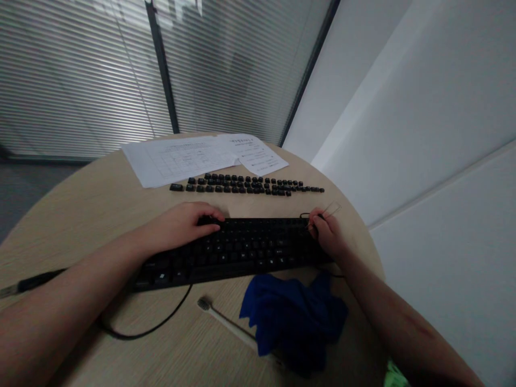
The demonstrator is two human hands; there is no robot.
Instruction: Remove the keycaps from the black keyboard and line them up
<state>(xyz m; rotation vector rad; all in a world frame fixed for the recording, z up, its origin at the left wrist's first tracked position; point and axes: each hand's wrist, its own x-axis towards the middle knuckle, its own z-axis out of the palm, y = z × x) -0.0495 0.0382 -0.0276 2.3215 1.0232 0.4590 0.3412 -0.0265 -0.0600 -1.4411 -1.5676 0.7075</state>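
Note:
A black keyboard (pixel 242 252) lies slightly slanted across the round table, with keys missing along its top rows. My left hand (pixel 189 223) grips its upper left part, thumb and fingers curled over the top edge. At the keyboard's right end, my right hand (pixel 328 234) is closed around a wire keycap puller (pixel 332 208). One thin wire loop sticks up beyond the hand, and the other end points down at the keys. Beyond the keyboard, several loose black keycaps (pixel 242 185) stand in rows.
White printed sheets (pixel 181 156) lie at the far side of the table (pixel 97 199). In front of the keyboard are a crumpled blue cloth (pixel 294 317) and a toothbrush (pixel 229 325), partly under it. A black cable (pixel 149 332) curves at left, near a USB plug (pixel 24 285).

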